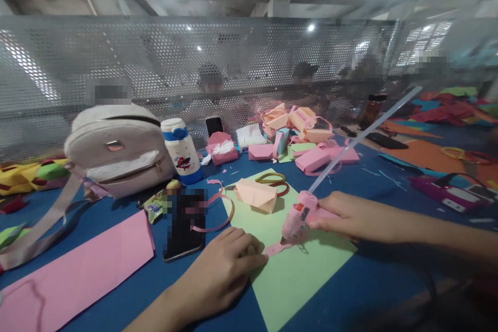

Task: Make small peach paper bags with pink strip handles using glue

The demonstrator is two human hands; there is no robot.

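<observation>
My right hand (340, 218) is wrapped round the handle of a pink hot glue gun (298, 218), with a long clear glue stick (361, 137) rising from its back. The gun's nozzle points down at a short pink paper strip (274, 249) over a light green sheet (295, 280). My left hand (233, 267) holds the strip's left end between its fingers. Just behind, a folded peach paper box (254, 194) sits on the green sheet. Scissors with yellow and red handles (274, 180) lie partly hidden behind that box.
Pink paper sheets (85, 270) and a black phone (184, 233) lie to the left. A white backpack (120, 150) and a bottle (182, 153) stand behind them. Several folded paper boxes (295, 129) are piled further back, before a perforated metal screen (249, 62). A purple item (447, 192) lies at right.
</observation>
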